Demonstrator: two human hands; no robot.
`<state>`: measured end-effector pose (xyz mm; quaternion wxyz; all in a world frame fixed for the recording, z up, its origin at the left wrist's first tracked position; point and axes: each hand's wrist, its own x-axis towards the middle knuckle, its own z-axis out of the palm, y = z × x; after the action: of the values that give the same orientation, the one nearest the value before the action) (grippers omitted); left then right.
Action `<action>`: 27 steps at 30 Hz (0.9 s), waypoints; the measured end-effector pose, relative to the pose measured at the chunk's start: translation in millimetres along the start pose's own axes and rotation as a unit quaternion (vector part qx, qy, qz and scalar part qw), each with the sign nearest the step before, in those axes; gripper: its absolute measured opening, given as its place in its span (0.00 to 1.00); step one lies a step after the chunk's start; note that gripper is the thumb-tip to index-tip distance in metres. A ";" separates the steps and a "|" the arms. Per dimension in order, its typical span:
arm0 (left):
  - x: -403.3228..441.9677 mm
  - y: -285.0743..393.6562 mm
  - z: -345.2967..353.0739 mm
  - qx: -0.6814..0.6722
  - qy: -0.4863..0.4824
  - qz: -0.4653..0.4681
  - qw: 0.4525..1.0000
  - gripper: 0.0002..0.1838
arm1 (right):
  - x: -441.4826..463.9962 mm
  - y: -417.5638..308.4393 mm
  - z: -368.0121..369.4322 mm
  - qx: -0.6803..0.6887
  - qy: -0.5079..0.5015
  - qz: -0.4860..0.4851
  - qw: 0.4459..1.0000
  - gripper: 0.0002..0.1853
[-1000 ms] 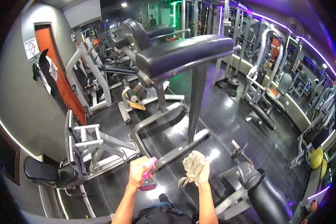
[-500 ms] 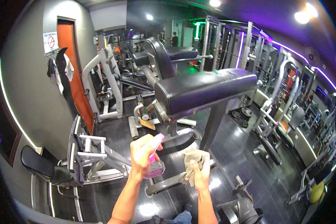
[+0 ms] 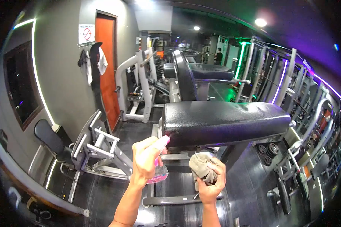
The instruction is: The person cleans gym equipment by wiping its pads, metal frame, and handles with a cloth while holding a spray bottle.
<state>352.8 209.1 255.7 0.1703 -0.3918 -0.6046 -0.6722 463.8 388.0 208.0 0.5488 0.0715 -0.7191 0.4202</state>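
Observation:
My left hand (image 3: 144,160) is wrapped round the neck of a spray bottle (image 3: 157,174) with a pink trigger head and clear body holding pink liquid. Its nozzle points at the near left end of a long black padded bench (image 3: 223,121), and seems close to it, though I cannot tell whether they touch. To the right, my right hand (image 3: 213,181) grips a crumpled grey-beige cloth (image 3: 201,166), just below the pad's front side. The pad's black cover has bright reflections on top.
Behind stands an upright black backrest (image 3: 184,72). Left are a grey-framed machine (image 3: 102,142), an orange-brown door (image 3: 107,72) and clothes hung on the wall (image 3: 96,62). Weight plates (image 3: 268,151) lie on the floor at right. A distant person (image 3: 218,56) stands at the back.
The view has turned left and come nearer the padded bench, which now looks larger. The bottle's nozzle is closer to the pad's left end. My right hand has turned with the cloth.

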 end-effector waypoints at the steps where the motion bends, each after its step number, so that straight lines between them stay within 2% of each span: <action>1: -1.7 1.4 1.0 0.002 0.007 -0.010 1.000 0.17 | 8.1 3.2 0.3 -0.006 0.003 -0.029 1.000 0.25; 3: -10.1 3.0 0.3 -0.015 0.031 -0.030 0.999 0.18 | 26.2 5.0 3.7 0.016 0.011 -0.074 0.997 0.27; 4: -12.0 6.4 0.6 -0.041 0.046 -0.048 0.997 0.20 | 30.7 6.4 8.0 0.026 0.047 -0.064 0.997 0.27; 5: -14.3 13.9 2.7 -0.010 0.071 -0.101 0.992 0.26 | 39.4 6.6 9.0 0.009 0.037 -0.089 0.995 0.28; 7: -22.8 16.9 -0.7 -0.002 0.087 -0.103 0.991 0.26 | 57.8 3.7 8.7 -0.044 0.012 -0.138 0.989 0.29; 11: -39.7 20.6 -7.4 0.000 0.114 -0.102 0.988 0.26 | 78.7 -5.9 27.6 -0.092 -0.014 -0.152 0.984 0.27; 19: -55.3 21.6 -19.5 -0.010 0.141 -0.102 0.985 0.28 | 71.0 -17.0 70.7 -0.084 -0.065 -0.221 0.969 0.27; 23: -55.5 19.5 -19.7 -0.014 0.129 -0.100 0.986 0.28 | 61.5 -11.8 64.1 -0.102 -0.128 -0.245 0.956 0.25; 27: -55.5 14.7 -13.1 -0.033 0.116 -0.103 0.987 0.29 | 59.1 3.8 42.0 -0.132 -0.150 -0.260 0.945 0.22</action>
<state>394.2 180.1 225.6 0.1565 -0.2522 -0.5956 -0.7465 408.1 382.9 254.4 0.5296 0.2446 -0.7985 0.1487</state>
